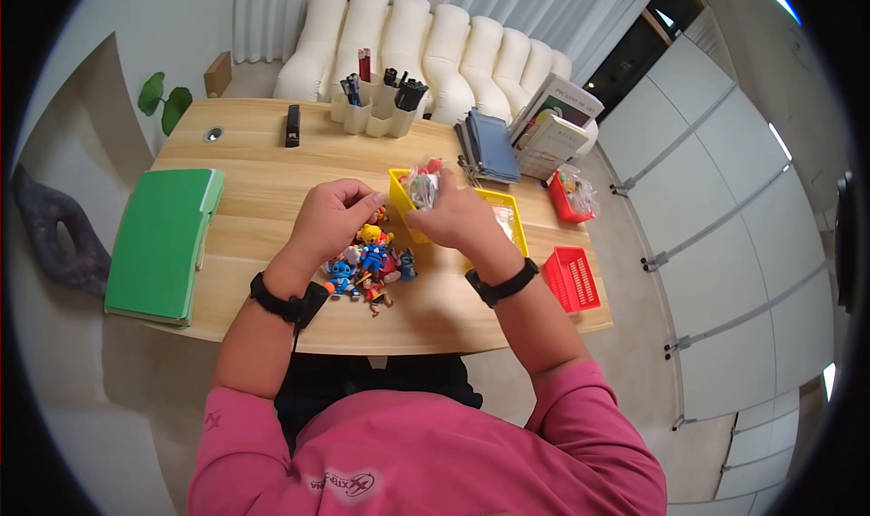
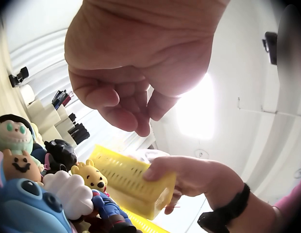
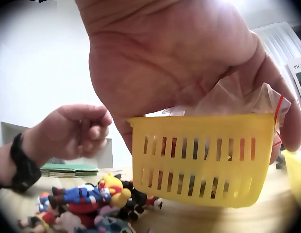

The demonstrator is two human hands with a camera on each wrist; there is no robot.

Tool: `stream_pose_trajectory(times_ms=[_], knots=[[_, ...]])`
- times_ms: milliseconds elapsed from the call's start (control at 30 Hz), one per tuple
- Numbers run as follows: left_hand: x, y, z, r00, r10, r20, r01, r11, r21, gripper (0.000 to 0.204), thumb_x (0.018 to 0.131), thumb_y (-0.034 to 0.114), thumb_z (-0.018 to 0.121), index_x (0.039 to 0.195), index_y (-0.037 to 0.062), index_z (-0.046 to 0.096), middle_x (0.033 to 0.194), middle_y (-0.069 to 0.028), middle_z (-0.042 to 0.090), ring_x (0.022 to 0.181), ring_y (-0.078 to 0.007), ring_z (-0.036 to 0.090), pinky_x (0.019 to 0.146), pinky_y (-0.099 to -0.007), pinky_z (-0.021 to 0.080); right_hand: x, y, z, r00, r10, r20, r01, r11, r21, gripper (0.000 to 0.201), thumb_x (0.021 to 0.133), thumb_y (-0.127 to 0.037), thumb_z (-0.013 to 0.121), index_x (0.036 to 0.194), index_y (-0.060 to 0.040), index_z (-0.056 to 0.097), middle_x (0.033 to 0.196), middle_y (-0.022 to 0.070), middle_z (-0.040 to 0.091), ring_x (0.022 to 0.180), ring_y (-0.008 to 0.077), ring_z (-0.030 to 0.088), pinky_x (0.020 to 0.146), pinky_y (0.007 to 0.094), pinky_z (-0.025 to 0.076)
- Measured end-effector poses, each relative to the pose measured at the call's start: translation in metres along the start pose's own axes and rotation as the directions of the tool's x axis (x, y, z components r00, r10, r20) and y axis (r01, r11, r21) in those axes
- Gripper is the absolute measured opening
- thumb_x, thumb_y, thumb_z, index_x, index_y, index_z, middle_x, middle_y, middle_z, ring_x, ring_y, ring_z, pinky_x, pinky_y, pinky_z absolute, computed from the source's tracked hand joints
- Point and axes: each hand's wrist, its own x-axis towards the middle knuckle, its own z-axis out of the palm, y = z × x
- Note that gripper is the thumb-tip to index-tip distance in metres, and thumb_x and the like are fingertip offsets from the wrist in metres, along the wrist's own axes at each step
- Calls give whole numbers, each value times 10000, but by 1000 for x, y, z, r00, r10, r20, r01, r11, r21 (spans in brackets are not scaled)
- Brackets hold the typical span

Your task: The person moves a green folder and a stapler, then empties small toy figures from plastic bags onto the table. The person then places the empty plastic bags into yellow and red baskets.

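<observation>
My right hand [image 1: 462, 221] grips a small yellow slotted basket [image 3: 199, 162], thumb on one long wall and fingers round the other side. Clear zip bags [image 3: 228, 99] with colourful contents stick up out of it under the palm. The basket is lifted and slightly tilted in the left wrist view. My left hand [image 1: 337, 219] hovers by a heap of toy figures, its fingers curled in and thumb near the index finger, with nothing visible between them. In the heap are a yellow bear figure [image 2: 90, 175], a blue long-eared figure [image 2: 31, 206] and a white shell-like piece [image 2: 68, 194].
Another yellow basket [image 1: 519, 226] stands right of the right hand. Farther right are an empty red basket [image 1: 549, 285] and a filled red one [image 1: 564, 206]. Pen holders [image 1: 358, 120], a stapler [image 1: 292, 126], notebooks [image 1: 494, 149] and books line the back; a green folder [image 1: 163, 240] lies left.
</observation>
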Motion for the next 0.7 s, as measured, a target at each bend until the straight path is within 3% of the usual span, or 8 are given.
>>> stream_pose_trajectory(times_ms=[200,333,400,433,500,533,700], knots=[[-1,2,-1,1000,-7,-4,7,1000,18,217,998,211,738,975,-2,771,797,-21,745,714,-60,652,651,-249,522,20,9,37,980,-69,-185,68,998,-12,1103,797,-536,756,1603,51,285,1152,360,658,1111,477,658,949,457,563],[-1,4,-1,1000,-13,-8,13,1000,-2,217,997,211,738,978,-2,771,797,-23,748,715,-61,658,653,-251,528,10,11,37,983,-44,-177,32,997,-69,1157,757,-583,801,1612,16,301,1125,323,664,1094,451,660,935,463,564],[-2,7,-1,1000,-13,-16,13,1000,3,219,998,211,738,979,-5,770,799,-26,750,714,-62,659,652,-252,529,0,16,32,922,-136,-363,104,989,-107,944,768,-593,820,1460,-30,513,1168,273,680,1104,432,680,951,492,559],[-3,8,-1,1000,-20,-18,20,1000,3,219,998,211,738,979,-5,770,799,-26,750,714,-62,659,652,-252,529,0,22,31,924,-137,-356,106,989,-106,944,768,-593,820,1460,-30,513,1168,273,680,1104,432,680,951,492,559],[-3,9,-1,1000,-16,-27,16,1000,-6,220,997,212,739,976,-5,770,796,-23,747,708,-60,651,645,-251,521,3,33,29,853,-302,-427,244,952,-187,655,783,-420,834,1282,-27,676,1060,224,685,1028,420,667,914,478,558],[-3,8,-1,999,-20,-27,19,1000,-6,220,997,212,739,976,-5,770,796,-23,747,708,-60,651,645,-251,521,1,35,28,837,-317,-446,300,948,-110,364,821,-336,810,1023,-38,757,1020,199,706,1004,398,667,901,479,556],[-3,7,0,1000,-11,-15,11,999,32,222,998,214,738,971,-4,769,791,-22,743,692,-55,626,630,-252,502,12,43,34,866,-305,-396,332,943,0,201,868,-248,765,915,-53,781,978,178,715,998,376,668,875,488,553]])
